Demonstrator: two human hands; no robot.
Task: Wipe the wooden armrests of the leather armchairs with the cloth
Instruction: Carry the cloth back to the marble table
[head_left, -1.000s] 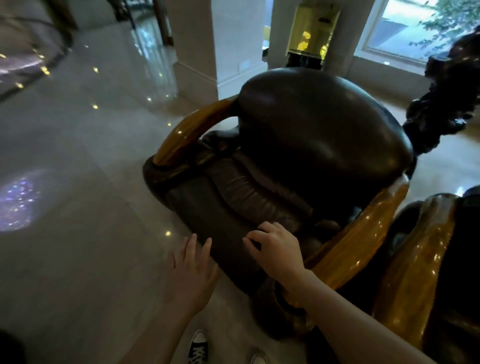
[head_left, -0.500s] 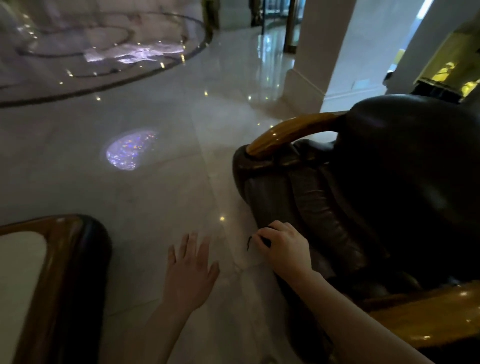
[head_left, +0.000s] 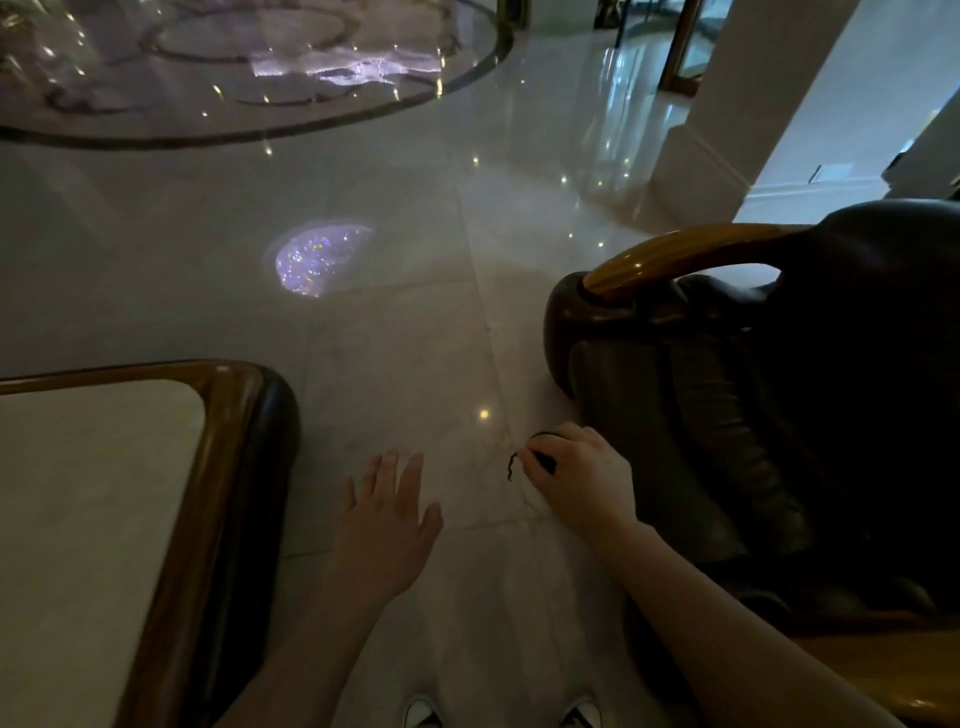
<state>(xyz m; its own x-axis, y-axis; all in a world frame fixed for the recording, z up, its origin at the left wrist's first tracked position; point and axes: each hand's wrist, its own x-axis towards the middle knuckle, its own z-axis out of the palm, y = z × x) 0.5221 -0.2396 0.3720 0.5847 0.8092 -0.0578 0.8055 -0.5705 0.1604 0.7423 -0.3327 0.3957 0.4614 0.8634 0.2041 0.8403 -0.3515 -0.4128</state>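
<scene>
The right hand (head_left: 576, 478) is curled closed around a small dark cloth (head_left: 543, 460), of which only a bit and a thin dangling strand show past the fingers (too little to tell its long axis), held above the floor (head_left: 395, 322) just beside the leather armchair (head_left: 727, 415). The chair's far wooden armrest (head_left: 675, 257) arcs from its front end back toward the backrest. The left hand (head_left: 387, 519) is open and flat, fingers spread, holding nothing, near a wood-edged table (head_left: 223, 467).

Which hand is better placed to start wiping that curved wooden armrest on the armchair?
Right. The right hand is closed on a small dark cloth and sits beside the armchair, nearer the armrest. The left hand is open, empty, and over the floor.
</scene>
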